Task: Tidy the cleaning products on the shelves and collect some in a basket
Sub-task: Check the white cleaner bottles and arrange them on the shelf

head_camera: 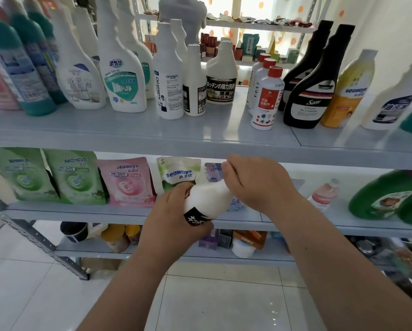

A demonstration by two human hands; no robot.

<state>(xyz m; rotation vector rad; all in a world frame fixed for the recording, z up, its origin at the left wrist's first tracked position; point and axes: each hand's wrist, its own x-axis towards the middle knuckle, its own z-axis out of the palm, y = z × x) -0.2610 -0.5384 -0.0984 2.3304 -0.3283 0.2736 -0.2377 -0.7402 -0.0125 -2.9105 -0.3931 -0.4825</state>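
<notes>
The white bottle [208, 197] with a black label is off the shelves, tilted and held in the air well below the matching bottle [221, 75] that stands on the upper shelf [128, 132]. The left hand [176, 218] is wrapped round its lower body, fingers curled over the label. The right hand [255, 185] is curled over the neck end and seems to pinch the top. The cap is hidden under the fingers, so I cannot tell whether it is being twisted or only steadied.

The bottle looks like stiff, smooth plastic that will not give under a squeeze, but it could slide on the sloping shoulder. How full or heavy it is does not show. The wide lower body is the surest place to hold, and the neck suits lifting only if the cap is tight. A gap shows just right of the matching bottle, before the red-capped bottles [267, 91]. No basket is in view
</notes>
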